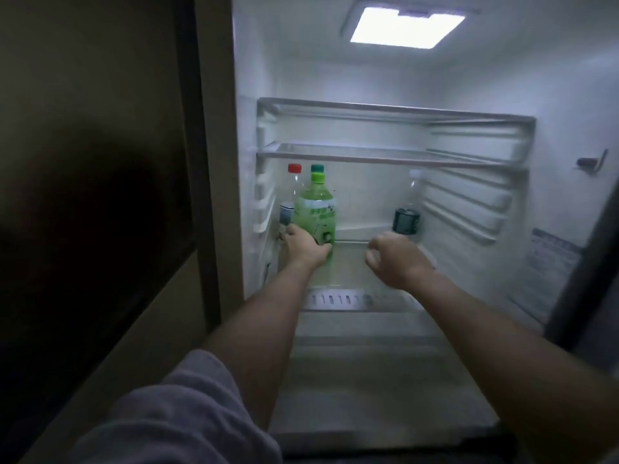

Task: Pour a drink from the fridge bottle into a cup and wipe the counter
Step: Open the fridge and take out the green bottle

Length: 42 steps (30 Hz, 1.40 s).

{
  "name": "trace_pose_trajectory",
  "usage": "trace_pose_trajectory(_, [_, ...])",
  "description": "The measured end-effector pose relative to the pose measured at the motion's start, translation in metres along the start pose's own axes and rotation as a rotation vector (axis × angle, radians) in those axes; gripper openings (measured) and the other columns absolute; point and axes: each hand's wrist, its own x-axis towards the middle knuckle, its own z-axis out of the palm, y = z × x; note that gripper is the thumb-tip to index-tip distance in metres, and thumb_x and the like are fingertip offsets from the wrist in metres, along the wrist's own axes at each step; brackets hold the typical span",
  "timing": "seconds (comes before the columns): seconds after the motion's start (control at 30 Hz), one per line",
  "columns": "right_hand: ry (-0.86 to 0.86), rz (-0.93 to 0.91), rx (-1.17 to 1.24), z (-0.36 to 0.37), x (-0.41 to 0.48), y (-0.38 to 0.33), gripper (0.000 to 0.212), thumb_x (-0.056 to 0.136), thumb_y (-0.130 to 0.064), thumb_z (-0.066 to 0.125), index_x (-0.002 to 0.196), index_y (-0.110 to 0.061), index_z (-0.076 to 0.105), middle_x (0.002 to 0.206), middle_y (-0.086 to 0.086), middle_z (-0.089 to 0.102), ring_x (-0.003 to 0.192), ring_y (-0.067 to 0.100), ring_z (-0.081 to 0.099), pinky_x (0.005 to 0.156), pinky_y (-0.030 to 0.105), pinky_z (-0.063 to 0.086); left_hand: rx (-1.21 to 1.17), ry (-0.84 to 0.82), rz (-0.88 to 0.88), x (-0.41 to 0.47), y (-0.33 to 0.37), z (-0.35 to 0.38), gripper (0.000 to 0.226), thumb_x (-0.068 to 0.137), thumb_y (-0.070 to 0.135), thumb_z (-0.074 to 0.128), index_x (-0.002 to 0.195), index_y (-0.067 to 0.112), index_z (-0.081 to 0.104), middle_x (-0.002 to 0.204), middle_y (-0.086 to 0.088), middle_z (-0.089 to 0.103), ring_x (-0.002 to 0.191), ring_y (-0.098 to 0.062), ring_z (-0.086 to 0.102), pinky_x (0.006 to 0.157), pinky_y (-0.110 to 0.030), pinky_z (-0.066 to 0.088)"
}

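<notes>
Green plastic bottle with a light green cap [316, 209]: found upright on the glass shelf [351, 262] of the open white fridge [552, 162], toward its left wall, the lower part gripped by the left hand [303, 246].

The rest is noted from left to right.

- A grey fabric sleeve [187, 413] is seen at lower left, over the left upper arm.
- A clear plastic bottle with a red cap [292, 189] is stood at the far left of the shelf, just beside the green bottle and partly hidden by it.
- The left hand is wrapped round the base of the green bottle, its fingers curled about it from the left side.
- A dark green cap [317, 168] is seen just behind the green bottle's own cap. The bottle beneath it is hidden.
- The right hand [392, 259] is held over the middle of the shelf, apart from the green bottle. Its fingers are loosely curled and nothing is held.
- A clear bottle with a dark label band [406, 221] is stood at the back right of the shelf, beyond the right hand.
- A rectangular ceiling light [407, 26] is lit at the top of the fridge.
</notes>
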Motion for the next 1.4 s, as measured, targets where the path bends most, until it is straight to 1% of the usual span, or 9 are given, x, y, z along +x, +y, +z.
trace_pose_trajectory(0.33, [-0.012,0.052,0.035,0.039,0.041,0.028,0.027,0.090,-0.033,0.050,0.098,-0.012,0.065,0.102,0.012,0.062,0.090,0.033,0.061,0.072,0.035,0.049,-0.418,0.006,-0.069,0.055,0.003,0.018,0.113,0.049,0.038,0.095,0.138,0.011,0.030,0.136,-0.008,0.048,0.125,-0.028,0.049,0.109,-0.046,0.040])
trace_pose_trajectory(0.5, [-0.005,0.042,0.130,0.045,0.041,0.034,0.027,0.092,-0.031,0.053,0.104,-0.010,0.065,0.106,0.014,0.066,0.098,0.033,0.063,0.075,0.034,0.046,-0.521,-0.054,0.013,0.059,-0.002,0.018,0.080,0.055,0.032,0.094,0.123,0.010,0.060,0.118,0.001,0.065,0.109,-0.017,0.062,0.096,-0.033,0.052])
trace_pose_trajectory(0.6, [0.071,-0.005,0.346,0.045,0.034,0.028,0.040,0.092,-0.027,0.064,0.128,-0.009,0.060,0.121,0.010,0.067,0.110,0.025,0.063,0.093,0.029,0.046,-0.542,-0.007,0.003,0.042,0.002,0.016,0.081,0.054,0.036,0.094,0.123,0.013,0.060,0.117,0.000,0.066,0.106,-0.017,0.063,0.092,-0.029,0.051])
trace_pose_trajectory(0.7, [0.114,-0.110,0.531,0.042,0.024,0.013,0.053,0.088,-0.026,0.071,0.135,-0.010,0.054,0.128,0.008,0.065,0.115,0.019,0.062,0.095,0.022,0.043,-0.623,-0.029,0.040,0.021,0.009,0.014,0.082,0.050,0.040,0.096,0.119,0.012,0.063,0.111,-0.001,0.070,0.098,-0.013,0.068,0.089,-0.030,0.056])
trace_pose_trajectory(0.83, [0.177,-0.083,0.674,0.029,0.012,-0.002,0.048,0.088,-0.022,0.072,0.132,-0.012,0.057,0.124,0.003,0.067,0.110,0.013,0.064,0.092,0.021,0.050,-0.698,-0.115,0.148,-0.016,0.014,0.008,0.045,0.065,0.020,0.090,0.100,0.022,0.062,0.096,0.005,0.072,0.083,-0.003,0.070,0.069,-0.017,0.057])
trace_pose_trajectory(0.9, [0.177,-0.035,0.753,0.019,0.004,-0.005,0.042,0.088,-0.021,0.072,0.128,-0.013,0.061,0.119,0.001,0.069,0.101,0.009,0.066,0.081,0.009,0.049,-0.749,-0.150,0.157,-0.032,0.013,0.001,0.051,0.065,0.031,0.090,0.108,0.022,0.064,0.100,0.002,0.073,0.093,-0.015,0.071,0.076,-0.028,0.059])
trace_pose_trajectory(1.03, [0.156,-0.023,0.883,0.004,-0.028,-0.015,0.040,0.087,-0.027,0.072,0.124,-0.014,0.062,0.111,-0.006,0.070,0.097,0.004,0.067,0.083,0.019,0.056,-0.776,-0.237,0.235,-0.058,0.013,-0.023,0.063,0.060,0.057,0.085,0.110,0.021,0.068,0.104,-0.001,0.074,0.097,-0.024,0.071,0.086,-0.053,0.057])
trace_pose_trajectory(1.23, [0.267,-0.031,0.895,-0.024,-0.079,-0.028,0.043,0.086,-0.025,0.074,0.124,-0.009,0.063,0.108,-0.005,0.070,0.096,0.003,0.068,0.079,0.013,0.054,-0.798,-0.282,0.368,-0.099,0.025,-0.055,0.042,0.077,0.038,0.079,0.110,0.014,0.068,0.102,-0.007,0.074,0.094,-0.027,0.072,0.081,-0.052,0.058])
trace_pose_trajectory(1.4, [0.398,-0.063,0.905,-0.052,-0.132,-0.040,0.035,0.085,-0.025,0.075,0.114,-0.006,0.070,0.102,0.003,0.075,0.090,0.000,0.070,0.079,0.017,0.056,-0.772,-0.173,0.450,-0.157,0.043,-0.090,0.027,0.082,0.031,0.077,0.102,0.013,0.070,0.092,-0.003,0.075,0.086,-0.018,0.073,0.073,-0.039,0.060])
